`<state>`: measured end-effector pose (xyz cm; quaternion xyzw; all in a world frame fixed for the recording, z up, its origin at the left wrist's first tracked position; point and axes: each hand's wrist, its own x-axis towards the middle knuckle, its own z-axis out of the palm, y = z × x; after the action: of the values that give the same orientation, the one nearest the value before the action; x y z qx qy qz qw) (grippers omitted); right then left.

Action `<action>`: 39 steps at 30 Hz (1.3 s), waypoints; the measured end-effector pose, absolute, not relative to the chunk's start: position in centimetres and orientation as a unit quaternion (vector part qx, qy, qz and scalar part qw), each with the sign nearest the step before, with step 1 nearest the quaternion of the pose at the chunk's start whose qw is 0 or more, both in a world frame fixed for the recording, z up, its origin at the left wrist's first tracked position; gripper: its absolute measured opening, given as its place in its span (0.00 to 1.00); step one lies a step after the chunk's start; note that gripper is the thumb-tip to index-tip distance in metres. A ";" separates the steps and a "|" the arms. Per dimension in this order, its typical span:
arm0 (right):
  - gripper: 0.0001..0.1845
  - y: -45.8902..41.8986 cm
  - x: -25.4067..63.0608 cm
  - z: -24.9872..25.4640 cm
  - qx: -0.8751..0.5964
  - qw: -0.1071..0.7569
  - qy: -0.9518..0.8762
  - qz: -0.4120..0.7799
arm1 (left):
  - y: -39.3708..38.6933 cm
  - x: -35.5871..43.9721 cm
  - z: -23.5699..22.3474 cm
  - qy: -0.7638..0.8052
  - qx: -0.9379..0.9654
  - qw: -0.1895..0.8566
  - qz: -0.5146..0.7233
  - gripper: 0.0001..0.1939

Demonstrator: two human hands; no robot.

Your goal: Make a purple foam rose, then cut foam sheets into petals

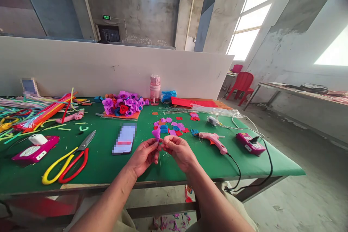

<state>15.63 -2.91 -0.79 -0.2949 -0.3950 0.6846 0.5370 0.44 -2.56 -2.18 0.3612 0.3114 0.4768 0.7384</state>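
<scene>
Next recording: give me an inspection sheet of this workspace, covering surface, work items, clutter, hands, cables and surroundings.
Surface: green table, small scraps scattered on it.
Work items: purple flower on a thin stem; loose petals beyond; flower bunch farther back; glue gun on the right.
Clutter: scissors, phone and coloured strips on the left; scraps on the floor.
Hands: left hand pinches the flower below its bloom; right hand meets it there, grip unclear.
Cables: black cables from glue gun and right power strip drop past the front edge.
Surroundings: white board behind, red chair right.
</scene>
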 end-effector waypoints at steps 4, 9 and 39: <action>0.16 -3.0 15.6 -0.6 -0.320 0.536 -0.406 0.667 | -2.5 0.4 -2.2 0.315 0.366 0.736 0.475 0.13; 0.21 -2.7 15.3 -0.9 -0.336 0.543 -0.384 0.667 | -2.6 0.4 -2.0 0.319 0.368 0.735 0.473 0.14; 0.06 -3.0 17.2 0.4 -0.485 0.519 -0.658 0.251 | -3.2 0.1 -0.6 0.364 0.460 0.636 0.501 0.15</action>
<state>17.20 -3.03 0.44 -0.4846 -0.6576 0.2509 0.5194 0.07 -3.15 -0.63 0.4604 0.3637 0.5015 0.6358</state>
